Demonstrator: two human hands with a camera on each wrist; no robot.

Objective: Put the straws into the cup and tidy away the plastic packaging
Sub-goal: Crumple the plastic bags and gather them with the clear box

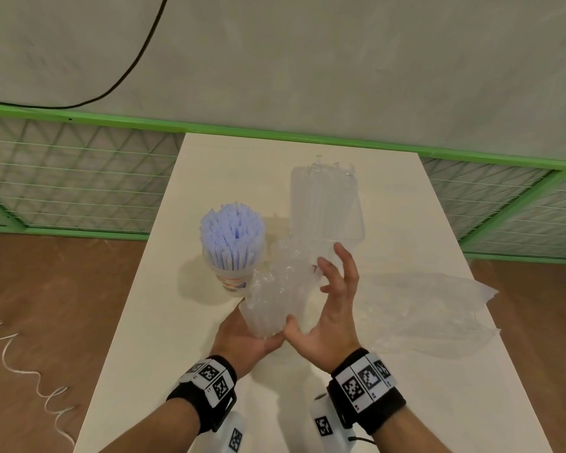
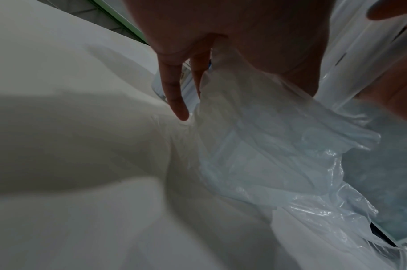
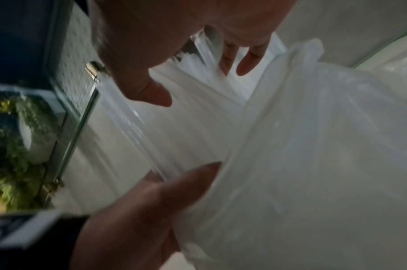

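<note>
A cup (image 1: 233, 280) packed with pale blue straws (image 1: 232, 232) stands upright left of centre on the white table (image 1: 164, 322). My left hand (image 1: 247, 340) grips a crumpled clear plastic packaging (image 1: 275, 291) from below, lifted just right of the cup. My right hand (image 1: 324, 299) is beside it with fingers spread and thumb against the plastic. In the left wrist view the left hand (image 2: 244, 45) lies over the packaging (image 2: 279, 155), little finger straight. In the right wrist view the packaging (image 3: 313, 146) fills the right half, below the right hand (image 3: 174, 45).
A clear lidded box (image 1: 327, 207) with clear straws lies behind the hands, also in the right wrist view as the box (image 3: 186, 118). A second flat plastic bag (image 1: 422, 310) lies at the table's right edge. A green mesh fence (image 1: 79, 178) runs behind the table.
</note>
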